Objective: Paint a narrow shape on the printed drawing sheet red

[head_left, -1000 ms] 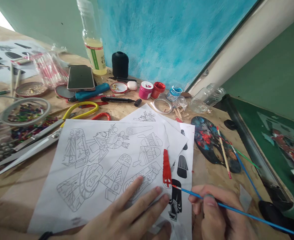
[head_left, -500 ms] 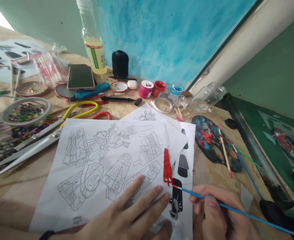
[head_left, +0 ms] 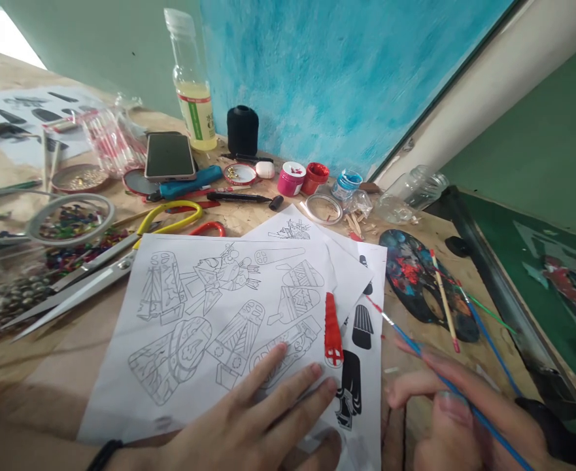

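Note:
My left hand (head_left: 268, 412) lies flat with fingers spread on a white sheet of line drawings (head_left: 180, 353), a dark band at its wrist. Between finger and thumb of my right hand (head_left: 459, 412) is a thin blue paintbrush (head_left: 418, 347), its red-tipped bristles raised over the right edge of the papers. Just beyond my left fingertips, a tapered shape painted red (head_left: 333, 324) shows on the paper, with small white gaps near its rounded lower end. Beneath lies another sheet with black printed shapes (head_left: 362, 327).
A dark paint palette (head_left: 400, 261) with red smears and brushes sits right of the papers. Behind stand open red (head_left: 316, 178) and blue (head_left: 347, 183) paint jars and a glass bottle (head_left: 194, 104). Large yellow-handled scissors (head_left: 106, 268), beads and a phone (head_left: 170, 157) lie left.
My right hand has lifted the paintbrush off the red shape and moved it up and right, away from the paper. My left hand stays on the sheet. The view has shifted slightly.

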Action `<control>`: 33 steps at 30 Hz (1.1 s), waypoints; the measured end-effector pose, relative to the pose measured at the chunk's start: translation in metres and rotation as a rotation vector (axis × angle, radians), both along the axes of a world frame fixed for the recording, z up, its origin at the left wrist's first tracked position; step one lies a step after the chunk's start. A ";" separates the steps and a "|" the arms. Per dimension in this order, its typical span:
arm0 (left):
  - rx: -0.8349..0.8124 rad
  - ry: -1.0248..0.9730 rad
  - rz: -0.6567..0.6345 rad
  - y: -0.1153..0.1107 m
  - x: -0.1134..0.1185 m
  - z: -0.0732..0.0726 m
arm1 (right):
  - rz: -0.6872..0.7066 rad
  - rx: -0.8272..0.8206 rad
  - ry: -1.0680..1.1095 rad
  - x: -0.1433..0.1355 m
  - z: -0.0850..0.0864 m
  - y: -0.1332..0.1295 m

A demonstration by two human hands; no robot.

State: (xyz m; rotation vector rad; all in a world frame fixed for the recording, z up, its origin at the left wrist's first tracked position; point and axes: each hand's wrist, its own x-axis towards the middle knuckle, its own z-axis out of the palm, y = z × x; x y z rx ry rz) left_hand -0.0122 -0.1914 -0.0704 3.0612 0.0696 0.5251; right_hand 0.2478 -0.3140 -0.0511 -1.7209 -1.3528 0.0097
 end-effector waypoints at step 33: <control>-0.004 0.007 -0.035 -0.001 -0.003 0.005 | -0.037 -0.077 -0.149 -0.021 -0.009 0.005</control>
